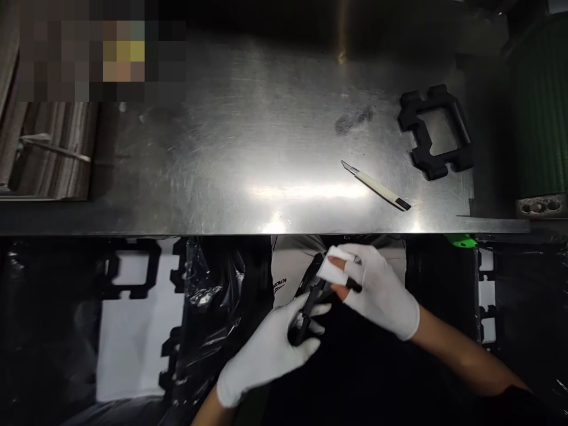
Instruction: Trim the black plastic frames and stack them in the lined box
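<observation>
Both of my hands wear white gloves and work in front of my lap, below the table's near edge. My left hand (pixel 268 352) is closed around a black plastic frame part (pixel 314 296), which is held tilted. My right hand (pixel 384 290) pinches a small white pad or folded cloth (pixel 331 271) against the upper end of that part; bare fingertips show through the glove. Whether the right hand also grips the frame part is hard to see. On the table, a utility knife (pixel 377 190) with its blade out lies nearest to the right hand.
The metal table (pixel 266 130) carries a black frame (pixel 420 139) at right and a tied cardboard stack (pixel 57 148) at left. A green ribbed object (pixel 541 106) stands far right. Black plastic-lined containers flank me; the left shows a white sheet (pixel 133 349) and black frames (pixel 153 269).
</observation>
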`<act>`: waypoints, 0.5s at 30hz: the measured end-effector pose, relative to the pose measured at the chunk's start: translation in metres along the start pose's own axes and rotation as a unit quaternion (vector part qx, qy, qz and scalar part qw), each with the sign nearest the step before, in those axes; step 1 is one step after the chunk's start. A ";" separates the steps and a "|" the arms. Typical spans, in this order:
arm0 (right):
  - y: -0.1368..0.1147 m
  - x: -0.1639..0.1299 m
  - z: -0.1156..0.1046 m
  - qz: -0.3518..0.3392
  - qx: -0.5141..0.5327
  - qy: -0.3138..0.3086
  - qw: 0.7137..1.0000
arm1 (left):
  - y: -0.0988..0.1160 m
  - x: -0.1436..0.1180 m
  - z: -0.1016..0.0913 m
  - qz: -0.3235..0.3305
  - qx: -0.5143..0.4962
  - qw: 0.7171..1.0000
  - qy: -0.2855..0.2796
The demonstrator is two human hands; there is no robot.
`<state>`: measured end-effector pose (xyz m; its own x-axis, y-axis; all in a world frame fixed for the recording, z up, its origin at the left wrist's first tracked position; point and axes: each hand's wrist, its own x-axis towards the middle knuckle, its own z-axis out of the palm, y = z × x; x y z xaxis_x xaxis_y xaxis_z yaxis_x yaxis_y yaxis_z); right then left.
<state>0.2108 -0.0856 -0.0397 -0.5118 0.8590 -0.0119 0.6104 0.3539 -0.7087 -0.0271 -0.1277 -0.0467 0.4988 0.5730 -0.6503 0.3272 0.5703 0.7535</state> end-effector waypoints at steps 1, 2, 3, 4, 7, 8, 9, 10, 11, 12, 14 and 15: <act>-0.003 0.002 0.000 -0.001 -0.001 0.003 1.000 | -0.001 0.000 -0.001 0.004 0.003 1.000 0.005; -0.005 0.004 0.000 -0.014 0.002 0.001 1.000 | -0.002 0.000 -0.002 0.011 0.013 1.000 0.013; -0.007 0.006 -0.003 -0.036 0.011 -0.009 0.999 | -0.004 0.001 -0.004 0.018 0.025 0.999 0.023; -0.008 0.009 -0.007 -0.056 0.024 -0.013 0.998 | -0.007 0.001 -0.006 0.024 0.028 0.999 0.031; 0.000 0.011 -0.028 -0.006 0.024 0.099 0.995 | -0.020 0.000 -0.010 0.031 -0.051 0.998 0.023; 0.005 0.010 -0.036 0.032 0.013 0.155 0.987 | -0.026 -0.001 -0.011 0.036 -0.085 0.996 0.014; 0.011 0.008 -0.043 0.066 0.004 0.198 0.978 | -0.031 -0.001 -0.012 0.045 -0.111 0.993 0.009; 0.016 0.006 -0.048 0.090 0.004 0.218 0.972 | -0.035 -0.002 -0.012 0.057 -0.125 0.990 0.009; 0.020 0.004 -0.051 0.102 0.013 0.212 0.972 | -0.038 -0.003 -0.013 0.068 -0.132 0.989 0.008; 0.022 0.002 -0.051 0.109 0.029 0.192 0.975 | -0.041 -0.003 -0.013 0.075 -0.136 0.988 0.008; 0.021 0.000 -0.045 0.117 0.055 0.152 0.980 | -0.042 -0.003 -0.012 0.075 -0.141 0.987 0.007; 0.018 0.000 -0.040 0.116 0.061 0.140 0.981 | -0.041 -0.002 -0.012 0.068 -0.142 0.988 0.008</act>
<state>0.2457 -0.0641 -0.0238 -0.1703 0.9854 -0.0002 0.6055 0.1045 -0.7890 -0.0509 -0.1455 -0.0771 0.5093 0.6631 -0.5486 0.0190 0.6286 0.7775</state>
